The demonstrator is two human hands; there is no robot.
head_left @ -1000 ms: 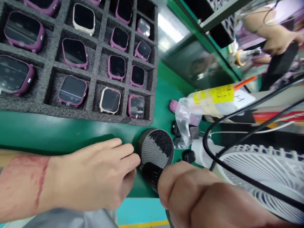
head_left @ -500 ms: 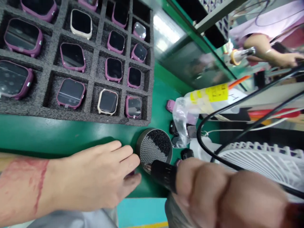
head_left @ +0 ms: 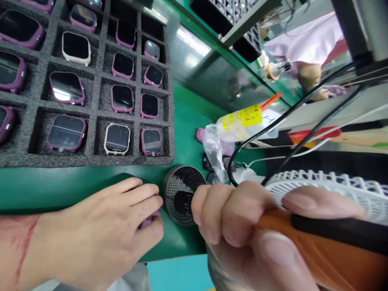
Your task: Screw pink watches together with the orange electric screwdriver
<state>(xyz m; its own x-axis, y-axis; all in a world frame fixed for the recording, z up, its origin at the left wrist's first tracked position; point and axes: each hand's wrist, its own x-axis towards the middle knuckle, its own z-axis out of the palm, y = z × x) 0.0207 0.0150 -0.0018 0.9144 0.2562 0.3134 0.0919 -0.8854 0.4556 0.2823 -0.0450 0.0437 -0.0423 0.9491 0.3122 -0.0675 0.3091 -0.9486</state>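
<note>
My left hand (head_left: 109, 218) is closed around a purple smartwatch (head_left: 146, 220) low over the green table. Only a bit of the watch's purple case shows between the fingers. In my right hand (head_left: 230, 210) is an electric screwdriver (head_left: 324, 242) with an orange body and a black nose. The nose points down into a round grey screw dish (head_left: 169, 184), whose dotted top carries loose black screws on its far side. The driver's tip is hidden behind its nose, so contact with the screws cannot be made out. My left fingertips are right beside the dish's left rim.
A grey foam tray (head_left: 93, 115) at upper left holds several purple and cream watches. A yellow-labelled bottle (head_left: 236, 121), black cables (head_left: 291, 117) and a white slotted basket (head_left: 321, 184) lie to the right. Another person's pink sleeve (head_left: 312, 40) shows at the back.
My right hand has moved left and forward, bringing the screwdriver's nose over the dish. The view has shifted, so the tray sits further left. My left hand keeps its hold.
</note>
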